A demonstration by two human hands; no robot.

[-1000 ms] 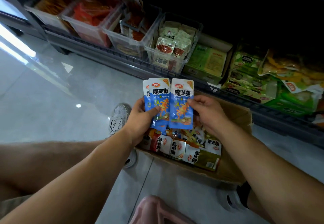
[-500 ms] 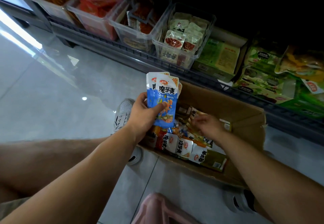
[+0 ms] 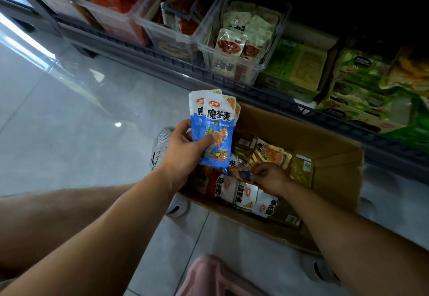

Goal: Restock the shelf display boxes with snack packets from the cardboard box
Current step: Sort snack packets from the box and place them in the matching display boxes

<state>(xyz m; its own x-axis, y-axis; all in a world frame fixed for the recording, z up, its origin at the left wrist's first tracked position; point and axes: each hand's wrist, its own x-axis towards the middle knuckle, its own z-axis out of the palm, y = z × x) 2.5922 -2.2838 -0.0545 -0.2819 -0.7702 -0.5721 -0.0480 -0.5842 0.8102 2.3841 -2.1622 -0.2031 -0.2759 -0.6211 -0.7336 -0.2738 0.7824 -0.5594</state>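
Observation:
My left hand (image 3: 185, 149) grips a small stack of blue snack packets (image 3: 214, 128) upright above the left end of the open cardboard box (image 3: 334, 156) on the floor. My right hand (image 3: 270, 176) is down inside the box with its fingers curled, pinching a packet among the loose packets (image 3: 243, 191); which packet it has is partly hidden. The box holds several white, orange and yellow packets. Clear plastic display boxes (image 3: 234, 63) stand on the low shelf behind it, one with white and red packets.
The dark shelf rail (image 3: 267, 96) runs diagonally just behind the box. Green cardboard display boxes (image 3: 299, 63) and green bags fill the shelf's right side. My shoe (image 3: 161, 147) sits left of the box on the glossy tiled floor (image 3: 58, 138). Something pink (image 3: 209, 277) lies at the bottom.
My right hand let go of the blue packets and went down into the box. The left hand gathered the packets into one stack and kept them raised.

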